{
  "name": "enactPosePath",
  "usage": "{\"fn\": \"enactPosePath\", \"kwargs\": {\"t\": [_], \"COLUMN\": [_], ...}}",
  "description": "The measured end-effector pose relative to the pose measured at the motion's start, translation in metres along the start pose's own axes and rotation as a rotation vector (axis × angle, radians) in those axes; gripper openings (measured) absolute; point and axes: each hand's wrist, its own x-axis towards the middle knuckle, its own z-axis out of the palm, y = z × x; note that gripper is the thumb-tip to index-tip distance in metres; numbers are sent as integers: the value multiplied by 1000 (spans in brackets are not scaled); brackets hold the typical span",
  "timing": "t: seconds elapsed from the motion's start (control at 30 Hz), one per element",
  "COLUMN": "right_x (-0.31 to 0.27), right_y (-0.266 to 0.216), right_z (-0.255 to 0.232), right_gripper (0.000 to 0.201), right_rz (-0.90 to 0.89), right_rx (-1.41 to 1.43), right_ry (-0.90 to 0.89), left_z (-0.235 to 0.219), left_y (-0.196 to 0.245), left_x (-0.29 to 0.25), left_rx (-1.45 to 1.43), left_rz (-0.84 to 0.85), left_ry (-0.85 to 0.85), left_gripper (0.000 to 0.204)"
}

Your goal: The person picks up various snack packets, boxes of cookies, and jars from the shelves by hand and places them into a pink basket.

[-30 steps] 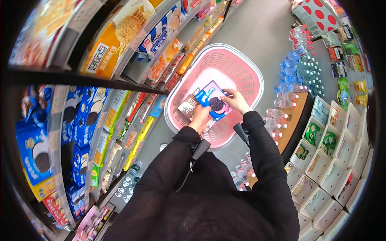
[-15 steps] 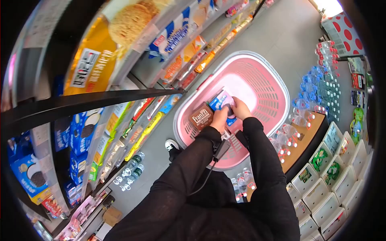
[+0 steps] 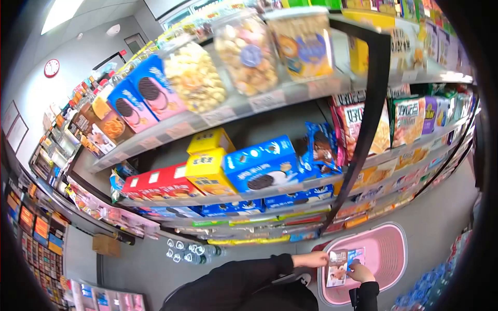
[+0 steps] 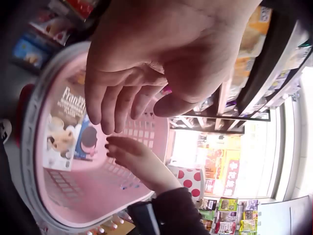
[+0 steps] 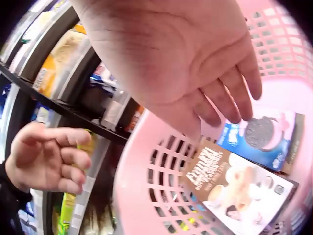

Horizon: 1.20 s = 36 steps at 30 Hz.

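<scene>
In the pink basket [image 3: 390, 259] lie a brown and white Franzzi biscuit box [image 5: 239, 188] and, right beside it, a blue and pink Oreo box [image 5: 264, 134]. My left hand [image 4: 161, 63] holds nothing; its fingers are loosely extended, and in the head view it is at the basket's shelf-side rim. Over the basket, close to the Oreo box, hangs my right hand [image 5: 181, 63] with relaxed fingers and nothing gripped. In the head view that right hand [image 3: 362, 272] partly covers the Oreo box.
Shelves of snacks run along the far side, with blue Oreo boxes [image 3: 262, 165], yellow boxes [image 3: 210, 168] and jars [image 3: 246, 54]. Bottles [image 3: 192, 253] stand on the floor at left, others [image 3: 428, 285] at right. A black shelf post [image 3: 358, 150] rises behind the basket.
Both hands held the Oreo box over the basket earlier; it now lies inside beside the brown box, released. The hands have parted, and the head view has swung toward the shelves.
</scene>
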Motion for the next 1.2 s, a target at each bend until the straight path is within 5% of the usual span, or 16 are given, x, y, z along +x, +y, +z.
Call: {"fn": "enactPosePath", "kwargs": {"t": [0.07, 0.2, 0.53, 0.73, 0.8, 0.83, 0.93, 0.97, 1.07, 1.2], "right_x": [-9, -30, -76, -99, -110, -105, -78, -73, -68, -61], "right_y": [-48, -162, -387, -470, -498, -511, -548, -560, -589, -613], "right_z": [-21, -64, -138, -190, -211, -222, -262, -272, -288, -285], "right_gripper": [42, 42, 31, 27, 26, 26, 26, 27, 33, 40], "right_rz": [-165, -388, -982, -1223, -1138, -1220, -1395, -1371, -1196, -1070], "right_rx": [-48, -135, -297, -149, -94, -136, -256, -272, -398, -539], "right_ry": [27, 104, 116, 603, 699, 899, 1422, 1478, 1511, 1530], "left_z": [-25, -79, -151, -174, -190, -198, -231, -244, -269, -273], "left_y": [-7, 41, 176, 255, 276, 292, 309, 315, 323, 320], "left_x": [-39, -121, -285, -352, -359, -363, -350, -341, -318, -299], "left_rx": [161, 479, 818, 1001, 989, 1046, 610, 639, 609, 554], "left_rz": [66, -86, 169, 350, 424, 472, 570, 710, 687, 715], "left_ry": [33, -134, 22, 209, 258, 317, 688, 826, 1137, 1100], "left_gripper": [31, 45, 47, 44, 42, 41, 40, 42, 51, 55]}}
